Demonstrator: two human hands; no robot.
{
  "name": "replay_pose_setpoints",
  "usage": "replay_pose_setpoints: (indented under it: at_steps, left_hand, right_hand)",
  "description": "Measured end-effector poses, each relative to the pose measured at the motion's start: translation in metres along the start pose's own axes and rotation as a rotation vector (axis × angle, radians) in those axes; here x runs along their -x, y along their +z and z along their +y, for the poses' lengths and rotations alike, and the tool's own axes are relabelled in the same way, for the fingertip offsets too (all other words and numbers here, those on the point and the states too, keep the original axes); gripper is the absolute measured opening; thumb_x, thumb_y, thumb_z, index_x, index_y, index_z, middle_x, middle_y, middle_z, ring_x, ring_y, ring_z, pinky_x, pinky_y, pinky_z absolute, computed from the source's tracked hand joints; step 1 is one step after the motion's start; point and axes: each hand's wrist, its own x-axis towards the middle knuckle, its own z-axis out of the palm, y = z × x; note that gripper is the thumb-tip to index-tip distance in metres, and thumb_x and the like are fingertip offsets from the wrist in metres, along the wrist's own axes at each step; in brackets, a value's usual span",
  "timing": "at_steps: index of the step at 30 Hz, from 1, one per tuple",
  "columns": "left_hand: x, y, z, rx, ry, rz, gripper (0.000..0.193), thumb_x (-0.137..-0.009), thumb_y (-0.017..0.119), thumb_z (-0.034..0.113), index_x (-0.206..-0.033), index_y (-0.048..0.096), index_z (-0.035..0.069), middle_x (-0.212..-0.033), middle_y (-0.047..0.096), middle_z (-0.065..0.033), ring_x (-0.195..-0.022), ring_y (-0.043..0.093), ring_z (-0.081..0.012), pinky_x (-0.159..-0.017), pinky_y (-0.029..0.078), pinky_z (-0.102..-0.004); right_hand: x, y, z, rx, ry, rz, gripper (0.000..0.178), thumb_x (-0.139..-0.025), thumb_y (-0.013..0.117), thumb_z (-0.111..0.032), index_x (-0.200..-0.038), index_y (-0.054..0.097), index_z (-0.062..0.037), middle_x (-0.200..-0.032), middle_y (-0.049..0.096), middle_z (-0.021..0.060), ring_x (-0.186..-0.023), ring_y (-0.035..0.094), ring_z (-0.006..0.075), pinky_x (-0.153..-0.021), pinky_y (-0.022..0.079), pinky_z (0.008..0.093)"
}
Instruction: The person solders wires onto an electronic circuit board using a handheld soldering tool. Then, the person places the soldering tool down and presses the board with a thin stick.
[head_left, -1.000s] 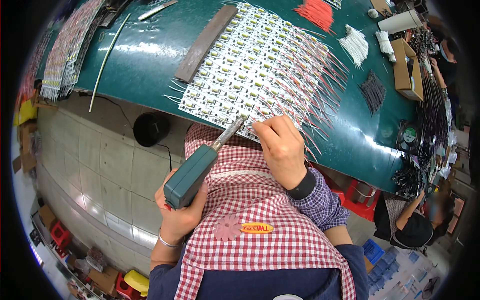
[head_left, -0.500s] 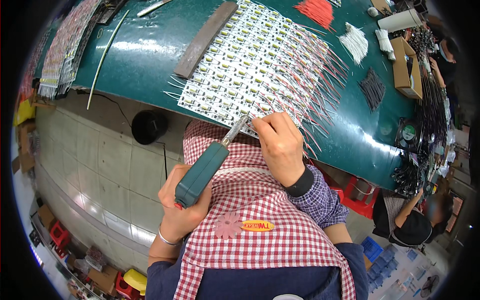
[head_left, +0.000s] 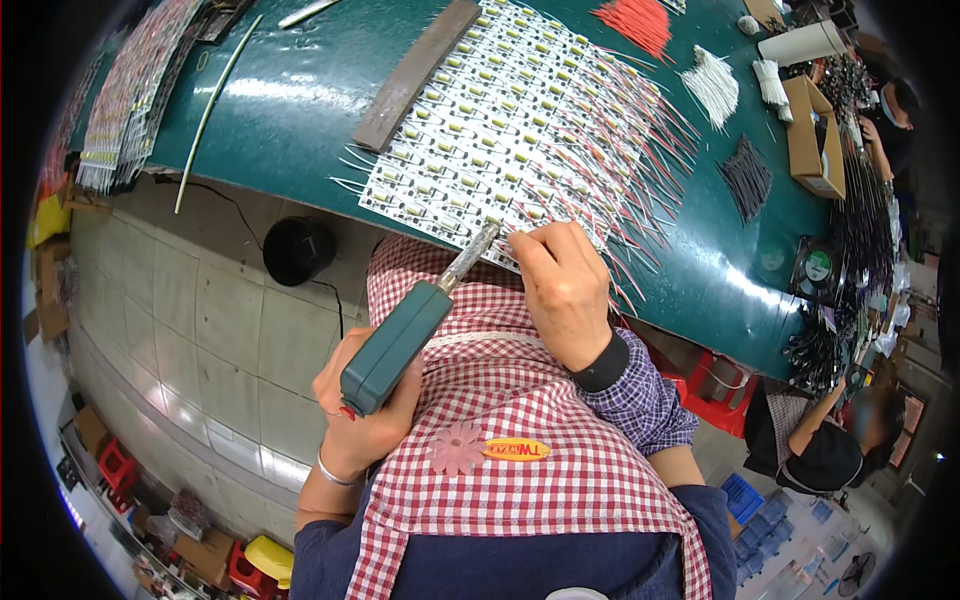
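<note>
My left hand point(head_left: 378, 432) is wrapped round the green handle of a soldering iron point(head_left: 396, 346). Its metal tip reaches the near edge of a white sheet of circuit boards point(head_left: 425, 190), which carries rows of small yellow and black parts. Just right of the tip, my right hand point(head_left: 570, 295) has thumb and forefinger pinched together at the sheet; whatever lies between them is too small to make out. Red and white wires point(head_left: 645, 165) fan out from the sheet's right side. A dark flat bar point(head_left: 415, 78) lies along its left edge.
On the green table point(head_left: 290, 130) are red wires point(head_left: 635, 25), white wires point(head_left: 712, 88), black wires point(head_left: 745, 180) and a cardboard box point(head_left: 808, 135). A black bin point(head_left: 298, 252) stands on the floor at left. Other people point(head_left: 825, 440) sit at right.
The soldering iron's handle and my left hand have shifted slightly left and down, while its tip stays near the sheet's edge. My right hand keeps its pinch in nearly the same place.
</note>
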Motion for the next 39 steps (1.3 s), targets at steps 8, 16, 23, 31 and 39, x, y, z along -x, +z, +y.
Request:
replay_pose_setpoints:
  at_steps: [8,16,23,31,39]
  left_hand:
    - [-0.003,0.005,0.0,0.055,-0.008,0.014,0.02,-0.073,0.073,-0.006,-0.092,0.067,-0.004,-0.089,0.066,-0.0146,-0.075,0.067,-0.0282,-0.068,0.054,-0.0333]
    - [-0.002,0.004,-0.001,0.015,0.021,0.024,0.02,-0.071,0.074,-0.006,-0.09,0.067,-0.004,-0.086,0.065,-0.0139,-0.073,0.066,-0.0281,-0.066,0.053,-0.0336]
    - [0.003,0.001,-0.002,-0.074,0.072,0.025,0.02,-0.072,0.076,-0.006,-0.09,0.069,-0.005,-0.089,0.068,-0.0154,-0.074,0.068,-0.0272,-0.067,0.054,-0.032]
    - [0.01,-0.001,-0.005,0.046,0.011,0.048,0.022,-0.075,0.076,-0.007,-0.096,0.07,-0.007,-0.094,0.07,-0.0168,-0.079,0.07,-0.0272,-0.07,0.056,-0.0327]
    - [0.018,-0.002,-0.009,0.091,-0.035,0.063,0.023,-0.075,0.077,-0.007,-0.097,0.071,-0.007,-0.095,0.071,-0.0173,-0.08,0.071,-0.0268,-0.071,0.056,-0.033]
  right_hand:
    - [-0.001,0.001,-0.003,0.018,0.024,0.039,0.023,-0.074,0.075,0.006,-0.095,0.071,-0.0028,-0.083,0.061,0.0078,-0.076,0.06,0.0251,-0.066,0.05,0.0366]
    - [0.002,0.004,-0.002,0.017,0.001,0.032,0.025,-0.073,0.064,0.003,-0.098,0.067,0.0005,-0.088,0.058,0.0094,-0.081,0.057,0.0265,-0.067,0.05,0.0367]
    - [0.002,0.003,-0.003,0.025,-0.001,0.025,0.024,-0.073,0.064,0.003,-0.097,0.066,-0.0002,-0.088,0.057,0.0095,-0.081,0.057,0.0268,-0.068,0.05,0.0369]
    - [0.001,0.007,-0.003,-0.001,0.022,0.066,0.024,-0.073,0.065,0.006,-0.096,0.066,-0.001,-0.087,0.057,0.0093,-0.08,0.058,0.0266,-0.066,0.049,0.0369]
    - [0.007,-0.001,-0.009,-0.088,-0.019,0.105,0.021,-0.076,0.071,0.007,-0.097,0.068,0.0001,-0.085,0.057,0.0094,-0.077,0.058,0.0274,-0.065,0.048,0.0377]
